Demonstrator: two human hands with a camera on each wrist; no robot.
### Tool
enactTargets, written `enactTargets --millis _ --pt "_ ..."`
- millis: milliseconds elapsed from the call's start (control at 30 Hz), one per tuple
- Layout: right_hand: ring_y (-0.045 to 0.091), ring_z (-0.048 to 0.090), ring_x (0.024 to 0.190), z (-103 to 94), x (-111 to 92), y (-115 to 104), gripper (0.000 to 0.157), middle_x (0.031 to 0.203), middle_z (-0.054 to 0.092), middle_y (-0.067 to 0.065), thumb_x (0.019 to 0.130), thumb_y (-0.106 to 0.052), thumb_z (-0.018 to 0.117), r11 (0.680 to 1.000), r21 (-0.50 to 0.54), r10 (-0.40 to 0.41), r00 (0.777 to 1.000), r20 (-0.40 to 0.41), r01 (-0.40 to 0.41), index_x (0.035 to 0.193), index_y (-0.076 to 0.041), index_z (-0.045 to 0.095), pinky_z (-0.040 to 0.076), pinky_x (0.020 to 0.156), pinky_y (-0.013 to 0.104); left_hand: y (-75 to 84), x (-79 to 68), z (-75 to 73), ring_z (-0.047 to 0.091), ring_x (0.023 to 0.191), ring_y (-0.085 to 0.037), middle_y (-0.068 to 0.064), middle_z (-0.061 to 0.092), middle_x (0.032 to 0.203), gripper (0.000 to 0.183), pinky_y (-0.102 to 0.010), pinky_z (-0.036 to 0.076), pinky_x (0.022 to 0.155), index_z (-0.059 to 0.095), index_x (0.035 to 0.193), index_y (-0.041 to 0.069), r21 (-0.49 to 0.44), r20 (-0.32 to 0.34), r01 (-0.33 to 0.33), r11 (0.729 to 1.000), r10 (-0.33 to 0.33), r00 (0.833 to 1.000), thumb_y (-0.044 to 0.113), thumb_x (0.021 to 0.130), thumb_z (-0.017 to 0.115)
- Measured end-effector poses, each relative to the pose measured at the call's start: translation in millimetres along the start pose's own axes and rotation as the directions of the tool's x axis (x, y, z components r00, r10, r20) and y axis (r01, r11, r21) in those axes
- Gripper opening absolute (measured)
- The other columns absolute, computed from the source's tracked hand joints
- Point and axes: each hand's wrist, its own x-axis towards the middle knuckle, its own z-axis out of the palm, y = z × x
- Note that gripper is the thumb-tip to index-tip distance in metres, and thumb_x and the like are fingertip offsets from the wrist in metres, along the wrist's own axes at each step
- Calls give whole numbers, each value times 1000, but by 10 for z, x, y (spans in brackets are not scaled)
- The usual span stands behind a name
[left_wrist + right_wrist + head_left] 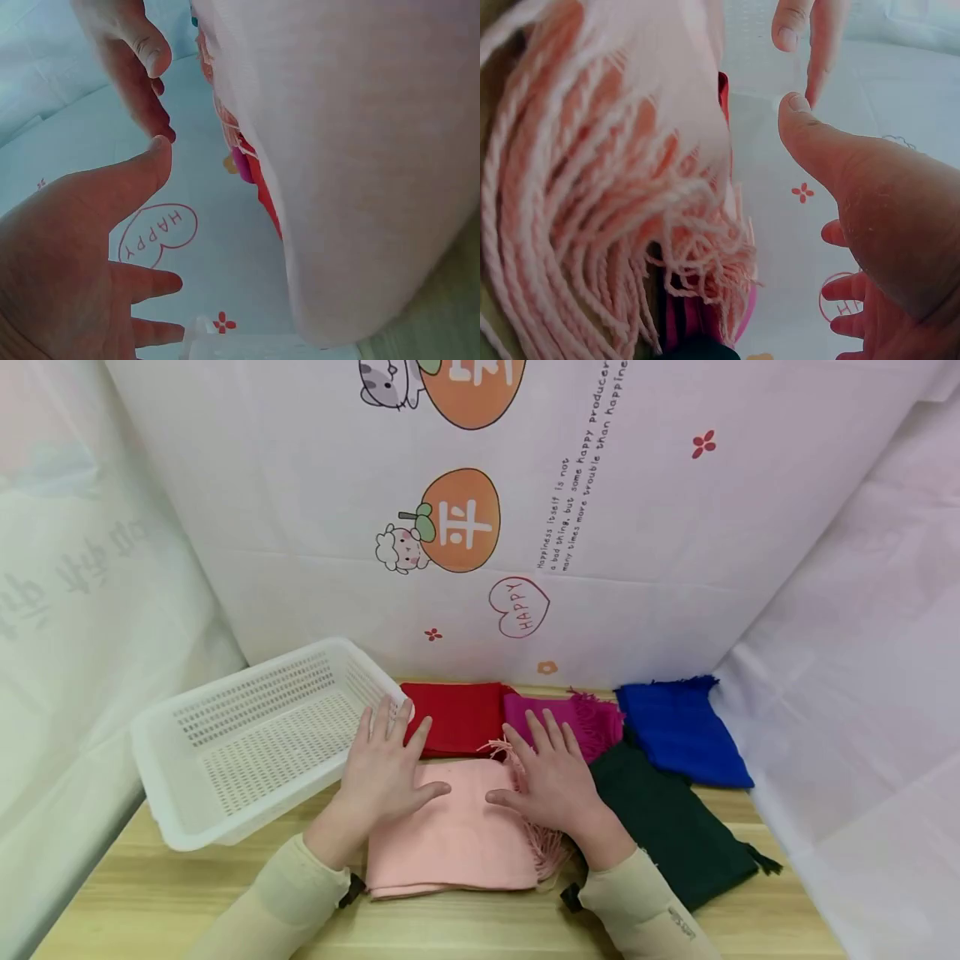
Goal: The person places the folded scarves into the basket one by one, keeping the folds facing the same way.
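Note:
A folded pink scarf (450,847) with twisted fringe (577,225) along its right side lies flat in front of the person. Over its left part is the left hand (386,777), palm down with fingers spread and straight. The right hand (551,781) is held the same way above the fringed side. Both wrist views show a gap between each hand and the pink cloth, and neither holds anything. The two thumbs point toward each other. Behind the pink scarf lie a folded red scarf (457,718) and a magenta scarf (543,710) with fringe.
At the left, a white plastic basket (187,839) stands on the wooden table (150,893), its near right corner close to the left hand. A dark green scarf (667,827) and a blue scarf (682,731) lie at the right. White printed cloth (622,627) hangs behind.

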Motion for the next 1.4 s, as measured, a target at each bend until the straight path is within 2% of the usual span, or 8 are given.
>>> enactTargets --millis 400,667,833,967,1400 --pt "48 12 169 17 94 -69 116 182 23 22 86 -81 77 998 -9 -69 998 -2 69 175 -19 37 12 134 67 -65 -117 6 21 165 -55 -27 31 178 104 -68 18 133 43 172 13 26 -29 -3 1000 4 1000 78 95 68" --pt "46 11 170 -27 231 -131 116 183 20 20 87 -83 73 994 -56 -91 995 34 93 177 -22 32 12 135 65 -194 -223 4 29 160 -59 -28 38 174 100 -68 26 131 48 168 8 21 -87 7 1000 -5 996 70 95 76" --pt "45 10 170 -53 333 -177 116 183 20 19 88 -83 72 994 -33 -106 993 43 108 178 -22 31 12 135 64 -289 -313 12 29 160 -59 -29 38 173 99 -68 25 131 49 168 8 11 -87 31 999 -30 996 69 95 77" --pt "43 10 170 -37 425 -204 115 184 20 18 90 -83 71 991 -16 -129 991 48 130 178 -20 30 14 135 63 -364 -384 15 33 158 -59 -31 41 171 95 -69 27 130 52 166 7 11 -115 38 999 -37 993 66 95 79" --pt "37 16 170 -62 653 -315 109 183 25 12 94 -77 72 983 18 -185 981 61 184 178 -20 31 20 135 59 -515 -540 -33 48 149 -58 -33 51 162 86 -68 42 121 57 159 1 -6 -180 72 997 -72 981 53 95 83"
